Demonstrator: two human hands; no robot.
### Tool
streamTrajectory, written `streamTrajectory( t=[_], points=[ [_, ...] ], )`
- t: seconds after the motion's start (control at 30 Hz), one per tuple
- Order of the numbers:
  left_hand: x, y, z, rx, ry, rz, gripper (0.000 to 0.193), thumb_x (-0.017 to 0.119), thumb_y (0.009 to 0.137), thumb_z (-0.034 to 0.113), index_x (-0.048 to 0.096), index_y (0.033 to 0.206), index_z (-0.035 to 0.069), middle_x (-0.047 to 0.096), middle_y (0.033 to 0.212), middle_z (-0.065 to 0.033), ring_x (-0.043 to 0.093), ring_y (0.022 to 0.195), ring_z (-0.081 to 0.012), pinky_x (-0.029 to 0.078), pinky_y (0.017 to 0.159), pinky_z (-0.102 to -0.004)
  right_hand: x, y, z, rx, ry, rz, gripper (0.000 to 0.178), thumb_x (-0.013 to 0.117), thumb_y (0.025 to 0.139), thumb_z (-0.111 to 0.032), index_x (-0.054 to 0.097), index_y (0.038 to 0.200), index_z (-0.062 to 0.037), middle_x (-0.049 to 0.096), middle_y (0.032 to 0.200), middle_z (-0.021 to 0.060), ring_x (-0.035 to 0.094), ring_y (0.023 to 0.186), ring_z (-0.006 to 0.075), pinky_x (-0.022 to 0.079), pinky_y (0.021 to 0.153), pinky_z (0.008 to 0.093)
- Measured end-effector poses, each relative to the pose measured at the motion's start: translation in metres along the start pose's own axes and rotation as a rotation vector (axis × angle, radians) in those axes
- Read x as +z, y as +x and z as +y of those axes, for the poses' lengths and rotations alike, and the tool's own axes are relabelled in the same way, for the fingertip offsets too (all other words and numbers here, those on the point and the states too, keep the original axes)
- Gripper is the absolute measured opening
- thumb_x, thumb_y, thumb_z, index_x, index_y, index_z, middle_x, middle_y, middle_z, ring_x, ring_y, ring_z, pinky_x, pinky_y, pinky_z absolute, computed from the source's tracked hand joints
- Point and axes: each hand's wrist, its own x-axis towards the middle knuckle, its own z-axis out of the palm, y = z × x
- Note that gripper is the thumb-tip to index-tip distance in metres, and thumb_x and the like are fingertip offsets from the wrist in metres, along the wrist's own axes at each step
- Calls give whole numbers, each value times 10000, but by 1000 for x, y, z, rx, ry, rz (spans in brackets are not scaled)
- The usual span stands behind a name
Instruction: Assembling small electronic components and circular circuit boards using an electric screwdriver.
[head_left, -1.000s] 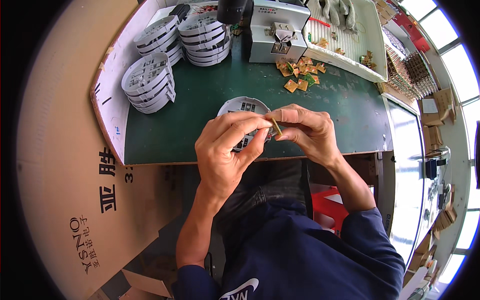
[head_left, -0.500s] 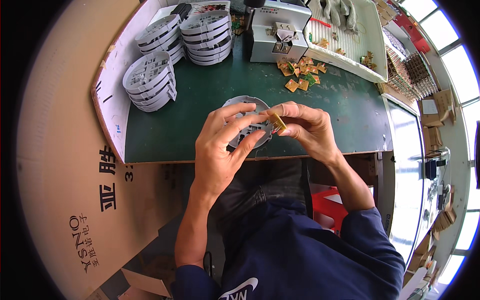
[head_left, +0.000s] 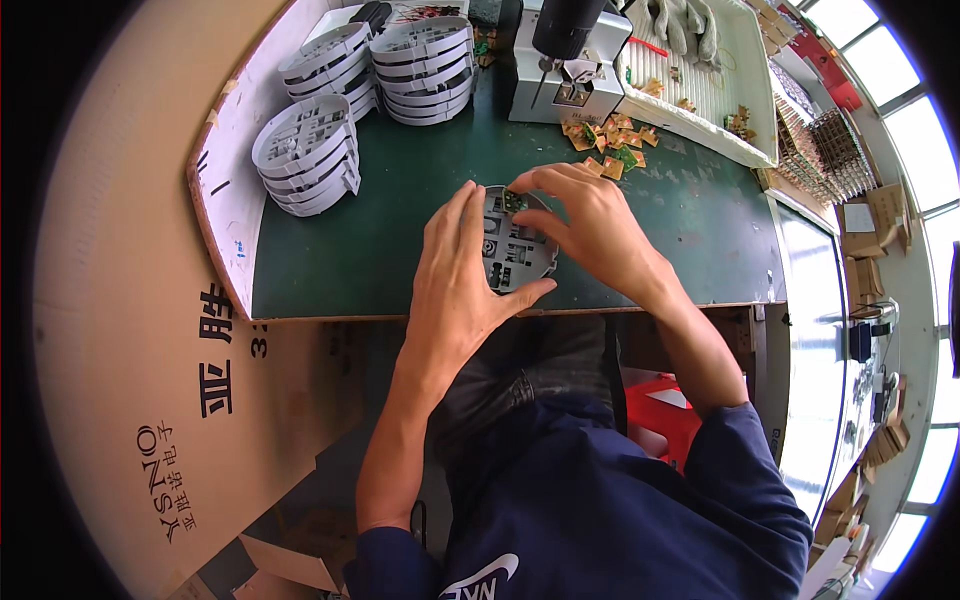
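A round grey plastic housing with moulded slots lies on the green bench in front of me. My left hand holds it at the rim, long fingers along its left side and thumb at the near edge. At the housing's far edge, my right hand has its thumb and index finger closed on a small green circuit board. That board sits against the housing's inside, partly covered by the fingertips; whether it is seated in a slot I cannot tell.
Stacks of grey housings stand at the back left. Small circuit boards lie in a pile before a silver machine, where a black electric screwdriver hangs. A white tray with gloves is at the back right.
The circuit board has gone from between my raised fingers down to the housing's far edge. My left hand has lowered onto the housing's rim. The screwdriver now shows farther into view.
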Motion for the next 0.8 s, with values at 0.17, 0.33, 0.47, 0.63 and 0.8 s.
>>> streamTrajectory(
  t=[0.17, 0.33, 0.47, 0.63, 0.8],
  points=[
    [6, -1, 1, 14, 93, 73, 981, 951, 672, 371, 495, 1436, -44, 487, 1496, -208, 503, 1334, -395, 478, 1086, -483, 9, 2, -4, 85, 29, -31, 285, 763, 895, -138, 695, 1138, -5, 712, 1051, 177, 709, 909, 380, 573, 776, 424],
    [6, -1, 0, 17, 102, 92, 950, 947, 676, 387, 525, 1411, -41, 496, 1493, -202, 516, 1319, -400, 494, 1067, -485, 7, 6, -5, 98, 8, -60, 291, 759, 896, -125, 689, 1150, -2, 706, 1060, 181, 715, 889, 386, 579, 761, 430],
    [7, -1, 1, 11, 102, 86, 940, 940, 684, 403, 533, 1409, -35, 497, 1494, -200, 521, 1314, -401, 495, 1063, -493, 9, 7, -6, 66, -32, -63, 283, 752, 898, -109, 684, 1150, 1, 700, 1055, 179, 712, 883, 392, 581, 757, 438],
    [6, -1, 2, 29, 143, 68, 896, 917, 711, 430, 563, 1380, -50, 483, 1487, -219, 509, 1317, -401, 496, 1055, -486, 10, 7, -3, 62, -56, -79, 299, 750, 897, -108, 679, 1168, -5, 696, 1043, 174, 709, 883, 392, 582, 749, 447],
    [7, -1, 1, 45, 200, 47, 854, 889, 740, 460, 594, 1344, -67, 466, 1474, -228, 495, 1315, -398, 498, 1048, -471, 9, 1, 1, 93, 82, -41, 313, 756, 894, -108, 675, 1181, -14, 713, 1099, 175, 711, 940, 399, 590, 788, 429]
  ],
)
